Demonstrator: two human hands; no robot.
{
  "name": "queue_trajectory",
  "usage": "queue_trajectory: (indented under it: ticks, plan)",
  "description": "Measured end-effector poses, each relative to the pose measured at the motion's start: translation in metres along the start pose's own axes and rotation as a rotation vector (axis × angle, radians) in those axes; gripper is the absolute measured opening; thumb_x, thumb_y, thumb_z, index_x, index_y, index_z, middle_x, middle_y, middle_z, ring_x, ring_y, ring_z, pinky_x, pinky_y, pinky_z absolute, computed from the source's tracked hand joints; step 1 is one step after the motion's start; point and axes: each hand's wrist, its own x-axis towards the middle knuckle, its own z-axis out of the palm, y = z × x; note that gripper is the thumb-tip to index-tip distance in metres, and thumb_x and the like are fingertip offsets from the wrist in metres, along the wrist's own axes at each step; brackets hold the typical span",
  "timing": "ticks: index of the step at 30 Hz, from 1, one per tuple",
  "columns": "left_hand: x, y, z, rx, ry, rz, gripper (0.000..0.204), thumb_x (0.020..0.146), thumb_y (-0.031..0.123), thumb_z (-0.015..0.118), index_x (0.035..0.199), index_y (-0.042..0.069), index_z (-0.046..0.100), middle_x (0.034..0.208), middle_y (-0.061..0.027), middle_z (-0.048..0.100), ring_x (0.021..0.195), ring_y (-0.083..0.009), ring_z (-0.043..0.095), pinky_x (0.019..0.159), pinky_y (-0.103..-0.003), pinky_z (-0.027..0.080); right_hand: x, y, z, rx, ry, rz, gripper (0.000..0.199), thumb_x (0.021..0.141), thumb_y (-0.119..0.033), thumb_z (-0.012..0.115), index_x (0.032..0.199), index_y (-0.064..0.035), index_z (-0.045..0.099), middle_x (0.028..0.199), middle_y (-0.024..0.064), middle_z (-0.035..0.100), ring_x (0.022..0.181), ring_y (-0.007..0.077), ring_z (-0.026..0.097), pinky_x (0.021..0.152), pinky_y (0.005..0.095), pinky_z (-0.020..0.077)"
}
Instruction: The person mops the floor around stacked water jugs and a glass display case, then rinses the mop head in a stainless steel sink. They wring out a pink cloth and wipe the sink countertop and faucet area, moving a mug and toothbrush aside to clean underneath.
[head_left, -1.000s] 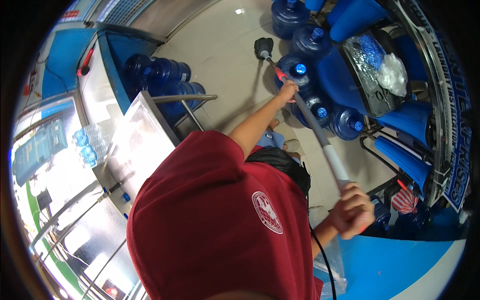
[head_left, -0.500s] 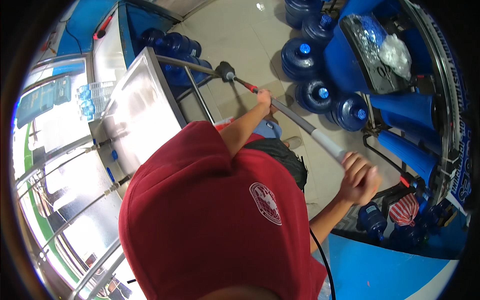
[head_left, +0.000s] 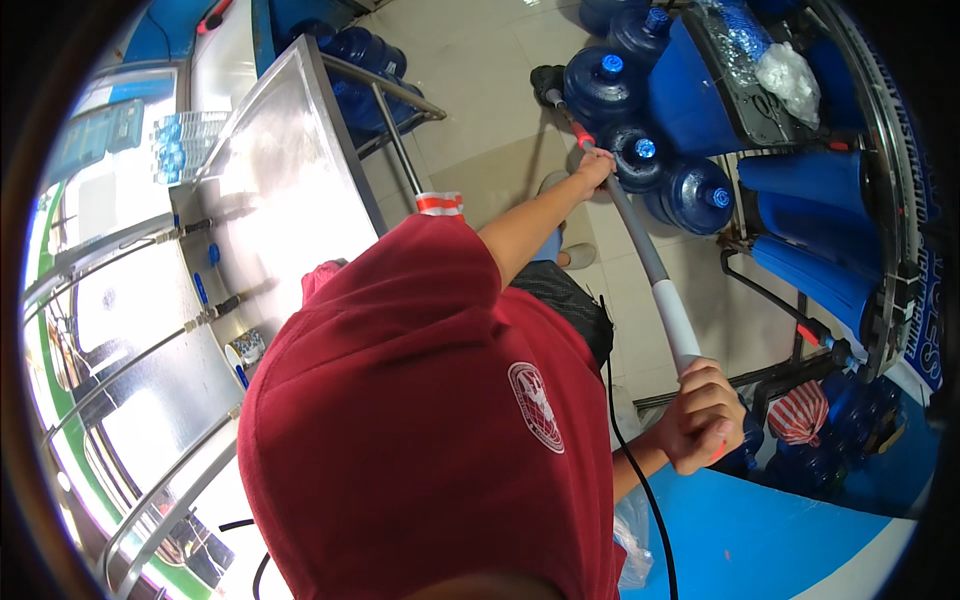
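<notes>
Metal table point(head_left: 290, 140) on my feed's left; blue water jugs point(head_left: 605, 90) stand to the right. The grey pole point(head_left: 638, 237) slants beside them, my left hand point(head_left: 598, 166) wrapped around its shaft, my right hand point(head_left: 706, 420) gripping its near end. Its dark head point(head_left: 546, 80) sits just beside a jug, so a careless sideways push could bump it.

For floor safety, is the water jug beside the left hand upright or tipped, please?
Upright: the water jug stands on the floor, its blue cap uppermost.
</notes>
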Motion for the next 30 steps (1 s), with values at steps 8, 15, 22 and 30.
queue_trajectory:
  ticks: [8,15,22,30]
  plan:
    - [-0.047,-0.005,-0.011,-0.032,0.066,-0.043,0.031,0.083,0.013,0.060,0.110,0.017,0.045,0.082,-0.0054,0.052,0.065,-0.0186,0.054,0.057,-0.041,0.048,0.054,0.008,-0.049,0.218,-0.118,0.053,0.045,0.093,-0.018,0.042,0.050,-0.0130,0.031,0.045,-0.0001,0.034,0.041,0.0138,0.032,0.050,0.0319,0.0312]
    - [-0.033,-0.058,-0.099,-0.018,0.401,-0.045,0.017,0.086,0.015,0.054,0.103,0.015,0.053,0.078,-0.0072,0.058,0.062,-0.0197,0.056,0.049,-0.036,0.045,0.051,0.071,-0.043,0.449,-0.059,0.273,0.044,0.096,-0.015,0.034,0.052,-0.0130,0.034,0.048,0.0014,0.037,0.046,0.0138,0.032,0.056,0.0345,0.0335]
    - [-0.041,-0.047,-0.193,0.100,0.459,0.006,0.013,0.082,0.012,0.050,0.092,0.006,0.056,0.077,-0.0079,0.054,0.071,-0.0202,0.056,0.062,-0.035,0.049,0.043,0.072,0.022,0.391,-0.149,0.357,0.044,0.096,-0.014,0.037,0.052,-0.0078,0.039,0.047,0.0056,0.038,0.044,0.0181,0.036,0.058,0.0396,0.0363]
    - [-0.079,-0.008,-0.050,0.306,-0.138,-0.136,0.045,0.093,0.034,0.054,0.125,0.003,0.049,0.114,-0.0109,0.054,0.098,-0.0255,0.061,0.072,-0.040,0.056,0.066,-0.028,-0.024,0.026,-0.068,0.195,0.048,0.098,-0.017,0.035,0.050,-0.0112,0.033,0.045,0.0018,0.036,0.041,0.0141,0.032,0.052,0.0354,0.0360]
